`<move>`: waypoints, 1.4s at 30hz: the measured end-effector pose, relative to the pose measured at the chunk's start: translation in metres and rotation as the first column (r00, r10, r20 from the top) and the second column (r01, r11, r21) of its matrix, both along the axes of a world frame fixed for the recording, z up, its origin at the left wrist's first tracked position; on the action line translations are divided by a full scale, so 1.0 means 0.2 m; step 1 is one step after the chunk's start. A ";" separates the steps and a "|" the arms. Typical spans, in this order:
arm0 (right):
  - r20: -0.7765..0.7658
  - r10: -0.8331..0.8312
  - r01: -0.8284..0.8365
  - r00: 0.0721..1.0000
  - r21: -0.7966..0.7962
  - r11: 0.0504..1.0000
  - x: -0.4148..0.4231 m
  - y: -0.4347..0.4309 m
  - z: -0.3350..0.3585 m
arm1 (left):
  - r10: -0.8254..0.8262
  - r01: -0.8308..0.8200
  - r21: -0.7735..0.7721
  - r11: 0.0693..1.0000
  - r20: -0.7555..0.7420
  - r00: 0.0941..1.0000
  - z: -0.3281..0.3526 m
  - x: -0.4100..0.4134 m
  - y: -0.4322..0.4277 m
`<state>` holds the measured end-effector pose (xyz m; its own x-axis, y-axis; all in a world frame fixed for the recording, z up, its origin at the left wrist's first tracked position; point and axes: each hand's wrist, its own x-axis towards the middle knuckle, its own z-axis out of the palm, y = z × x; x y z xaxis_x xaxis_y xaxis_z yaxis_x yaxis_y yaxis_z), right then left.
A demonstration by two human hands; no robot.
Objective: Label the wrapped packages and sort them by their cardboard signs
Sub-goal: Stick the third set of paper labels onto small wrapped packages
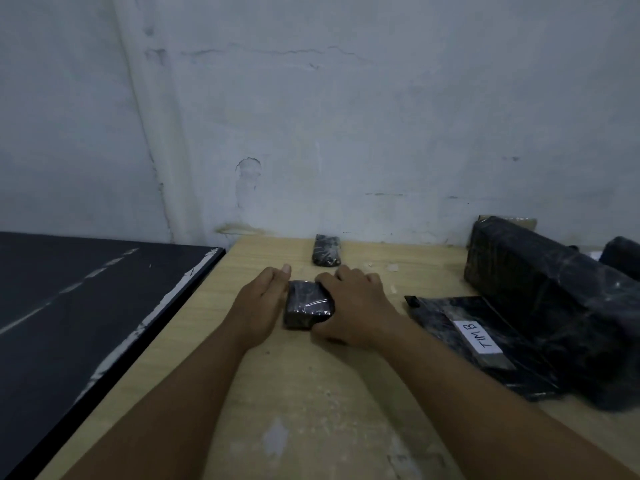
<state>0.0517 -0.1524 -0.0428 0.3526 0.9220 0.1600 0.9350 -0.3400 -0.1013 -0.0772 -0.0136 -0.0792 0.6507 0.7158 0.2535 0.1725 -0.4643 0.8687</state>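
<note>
Fingers (346, 274) of the right hand (353, 306) curl round a small black wrapped package (306, 303) on the bench (311, 393); the left hand (259, 303) presses straight fingers flat against its left side. To their right, a flat package (446, 317) bears a white label (481, 337) reading "TIM B".

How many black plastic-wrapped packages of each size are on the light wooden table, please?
Small black plastic-wrapped blocks: 2 (held block, far block)
Large black plastic-wrapped block: 1
Flat black wrapped package with a white label: 1
Dark wrapped bundle, cut off at the right edge: 1
Total: 5
</note>
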 end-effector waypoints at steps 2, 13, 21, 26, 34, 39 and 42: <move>-0.001 0.009 -0.009 1.000 0.029 1.000 -0.06 -0.02 -0.01 | -0.034 0.035 -0.024 0.999 0.029 0.999 0.00 -0.04 -0.04; 0.025 0.089 -0.092 0.996 0.129 0.987 -0.34 -0.25 -0.06 | -0.166 0.170 -0.145 0.975 0.037 0.985 -0.01 -0.33 -0.27; -0.007 0.093 -0.090 0.996 0.176 0.980 -0.51 -0.48 -0.01 | -0.242 0.249 -0.179 0.952 0.060 0.968 0.00 -0.50 -0.40; -0.140 0.167 -0.126 0.976 0.260 0.957 -0.75 -0.69 -0.01 | -0.246 0.247 -0.143 0.958 0.028 0.969 0.00 -0.55 -0.44; -0.451 0.063 -0.087 0.890 -0.032 0.996 -0.80 -0.75 -0.04 | -0.277 0.276 -0.171 0.946 0.019 0.961 -0.01 -0.58 -0.46; -0.407 0.006 -0.042 0.913 -0.079 0.996 -0.83 -0.72 -0.06 | -0.272 0.270 -0.194 0.943 0.017 0.962 0.00 -0.59 -0.46; -0.402 0.005 -0.047 0.915 -0.094 0.994 -0.84 -0.71 -0.07 | -0.278 0.274 -0.224 0.935 0.017 0.960 0.02 -0.59 -0.46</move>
<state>-0.1166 -0.2941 -0.0566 0.3433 0.9355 -0.0831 0.8315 -0.3439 -0.4364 -0.1960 -0.1064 -0.0761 0.8332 0.5443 0.0973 0.0789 -0.2912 0.9534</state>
